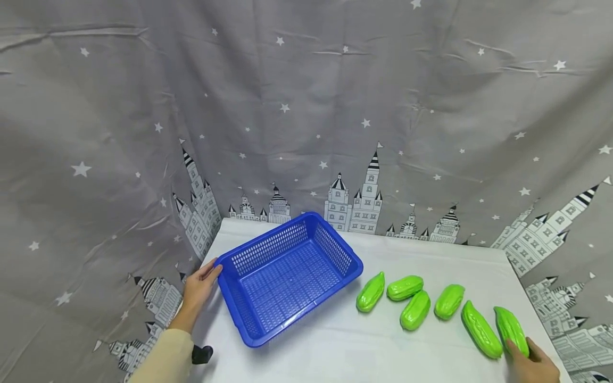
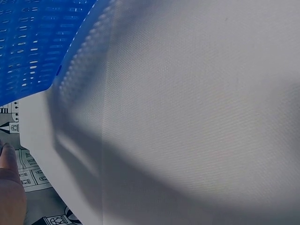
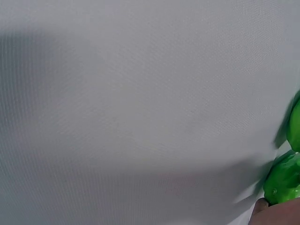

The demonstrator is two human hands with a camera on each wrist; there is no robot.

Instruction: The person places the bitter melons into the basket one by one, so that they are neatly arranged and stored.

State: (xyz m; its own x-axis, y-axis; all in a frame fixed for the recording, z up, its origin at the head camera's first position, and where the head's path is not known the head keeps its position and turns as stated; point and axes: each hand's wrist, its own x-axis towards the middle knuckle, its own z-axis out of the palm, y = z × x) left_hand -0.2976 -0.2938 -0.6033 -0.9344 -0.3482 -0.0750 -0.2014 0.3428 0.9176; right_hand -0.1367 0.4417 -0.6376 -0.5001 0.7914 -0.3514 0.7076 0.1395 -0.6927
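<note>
A blue plastic basket (image 1: pixel 287 282) with perforated walls and nothing inside is over the left part of the white table. My left hand (image 1: pixel 200 284) grips its rim at the left corner, thumb and fingers around the edge. In the left wrist view, the basket's slotted side (image 2: pixel 33 51) shows above its shadow, with part of the hand (image 2: pixel 10 187) at the left edge. On the far right, my right hand (image 1: pixel 533 364) holds the near end of a green bitter melon (image 1: pixel 511 327) between thumb and fingers. Another long bitter melon (image 1: pixel 481 331) lies just left of it.
More green bitter melons lie between basket and right hand: one (image 1: pixel 371 292) near the basket, a touching pair (image 1: pixel 414 311), and a short one (image 1: pixel 449 302). A grey curtain (image 1: pixel 306 133) with castles and stars surrounds the white table (image 1: pixel 345 351). A black object (image 1: pixel 202 355) shows near the left wrist.
</note>
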